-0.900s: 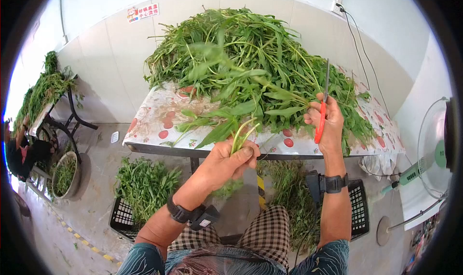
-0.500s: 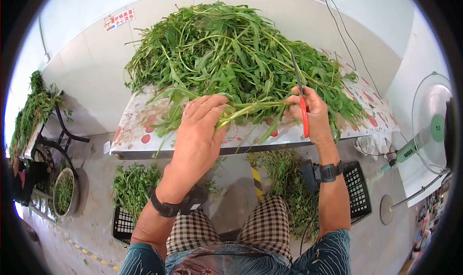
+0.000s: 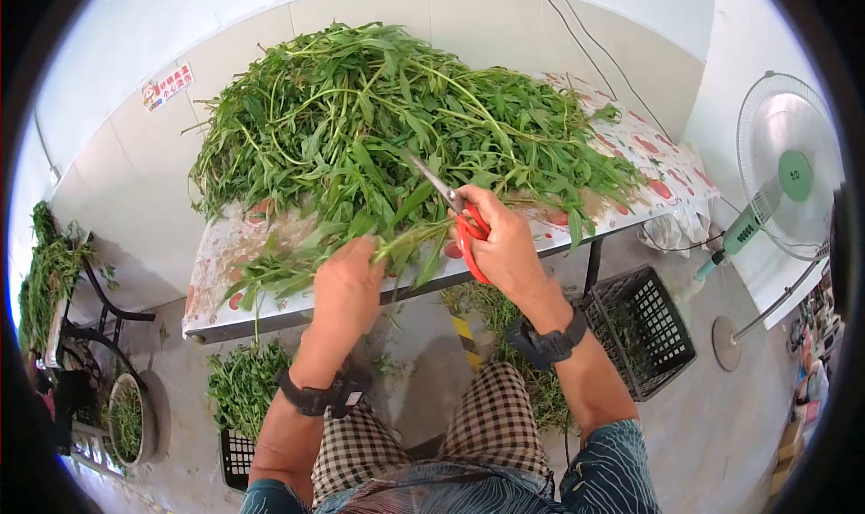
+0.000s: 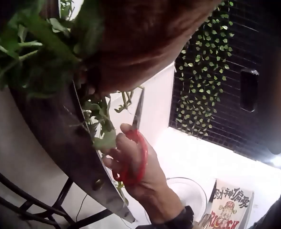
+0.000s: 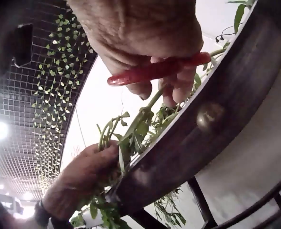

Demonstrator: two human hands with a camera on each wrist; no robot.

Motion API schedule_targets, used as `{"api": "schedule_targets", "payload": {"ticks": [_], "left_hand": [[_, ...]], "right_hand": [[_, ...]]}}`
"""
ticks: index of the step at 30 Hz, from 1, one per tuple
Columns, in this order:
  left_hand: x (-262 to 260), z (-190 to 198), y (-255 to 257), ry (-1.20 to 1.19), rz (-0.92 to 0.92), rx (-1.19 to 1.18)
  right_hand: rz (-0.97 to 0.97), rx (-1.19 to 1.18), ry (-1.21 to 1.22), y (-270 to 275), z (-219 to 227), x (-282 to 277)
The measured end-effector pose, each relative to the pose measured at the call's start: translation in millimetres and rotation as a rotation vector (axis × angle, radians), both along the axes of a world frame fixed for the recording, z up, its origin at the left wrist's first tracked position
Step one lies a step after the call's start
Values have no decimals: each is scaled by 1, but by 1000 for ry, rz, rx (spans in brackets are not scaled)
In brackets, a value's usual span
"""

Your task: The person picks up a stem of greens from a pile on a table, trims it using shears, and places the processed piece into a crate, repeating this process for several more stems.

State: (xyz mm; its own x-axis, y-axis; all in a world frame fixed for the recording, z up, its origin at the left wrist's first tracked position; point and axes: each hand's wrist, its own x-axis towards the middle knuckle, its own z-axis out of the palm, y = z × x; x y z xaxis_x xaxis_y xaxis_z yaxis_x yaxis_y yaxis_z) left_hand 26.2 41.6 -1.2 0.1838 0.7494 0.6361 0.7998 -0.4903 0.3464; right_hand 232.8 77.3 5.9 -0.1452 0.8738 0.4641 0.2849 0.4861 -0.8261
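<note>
My left hand (image 3: 347, 289) grips a bunch of leafy green stems (image 3: 293, 266) over the table's front edge. My right hand (image 3: 509, 248) holds red-handled scissors (image 3: 432, 181), blades pointing up and left over the pile. In the right wrist view, its fingertips also pinch a green stem (image 5: 155, 98) below the scissors' red handle (image 5: 150, 72). That stem runs across toward the left hand (image 5: 90, 171). Behind both hands, a large heap of leafy stems (image 3: 360, 127) covers much of the table. The left palm hides part of the bunch.
The table (image 3: 216, 280) has a patterned cloth and a dark front edge. Below stand a black crate (image 3: 662, 325) at right and greens (image 3: 239, 392) over another crate at left. A fan (image 3: 795, 176) is at right; a round tub (image 3: 131, 424) at far left.
The left hand went forward over the bunch, then drew slightly back and left, gripping it. The right hand moved left and lower with the scissors, blades now tilted left. The head view swung right.
</note>
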Motion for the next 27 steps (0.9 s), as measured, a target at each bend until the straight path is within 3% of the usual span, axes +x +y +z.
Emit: {"api": "schedule_targets", "payload": {"ticks": [4, 5, 8, 13, 16, 17, 20, 27], "left_hand": [[-16, 1, 0, -59, 40, 10], [-19, 1, -1, -56, 76, 34], [-32, -1, 0, -205, 128, -68], [-41, -11, 1, -294, 91, -34], [-38, -13, -2, -326, 46, 34], [-39, -15, -2, -341, 50, 15], [-38, -14, -5, -288, 46, 34], [-39, -18, -6, -148, -11, 173]], "right_hand": [[-24, 213, 237, -9, -12, 8], [27, 154, 378, -8, -18, 14], [121, -221, 491, -35, -7, 35], [328, -428, 431, -67, -14, 34], [606, -542, 543, -72, -24, 28], [472, -599, 491, -80, -24, 26], [350, -490, 67, -79, -21, 26], [344, -544, 0, -83, -22, 20]]}}
